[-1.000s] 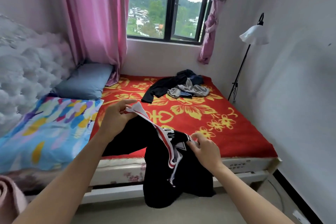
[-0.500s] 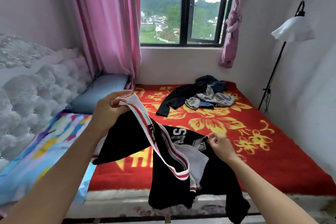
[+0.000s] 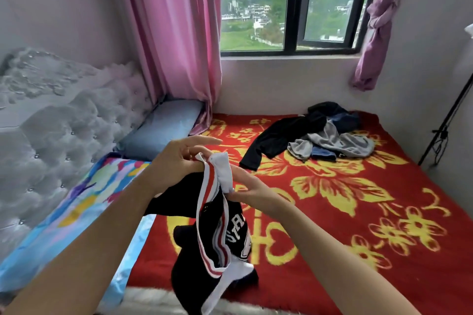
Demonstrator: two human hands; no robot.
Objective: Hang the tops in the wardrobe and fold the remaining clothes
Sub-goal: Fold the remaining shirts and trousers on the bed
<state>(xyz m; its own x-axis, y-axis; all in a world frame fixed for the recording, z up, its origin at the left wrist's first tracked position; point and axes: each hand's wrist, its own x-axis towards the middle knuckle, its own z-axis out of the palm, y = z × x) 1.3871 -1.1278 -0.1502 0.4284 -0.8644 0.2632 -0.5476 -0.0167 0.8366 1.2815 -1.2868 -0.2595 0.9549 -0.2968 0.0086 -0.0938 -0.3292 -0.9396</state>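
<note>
A small bedroom: a bed [image 3: 384,212] under a red flowered blanket fills most of my view, with a window [image 3: 294,7] in the far wall, a pink curtain [image 3: 179,46] to its left and a blue pillow [image 3: 163,125] at the head end. On the far side of the blanket lies a pile of clothes [image 3: 320,138], black, grey and blue, well apart from my hands. What I am working on is the black top [image 3: 220,233], which hangs in the air over the near part of the bed, its lower folds drooping toward the blanket. My left hand [image 3: 176,161] pinches the striped trim [image 3: 204,212] at its upper end between thumb and curled fingers, the forefinger sticking out straight. My right hand [image 3: 249,186], just beside it, lies palm up under a white panel of the same garment and nips its lower edge. Both hands are closed on the top, close together near what I take to be the neckline. I judge this to be the sorting-out step: finding the collar and shoulders of one top before it can be hung. Next I would need to spread the hands apart along the trim, shake the garment straight, and then find a hanger and the wardrobe, neither of which I can see from here.
</note>
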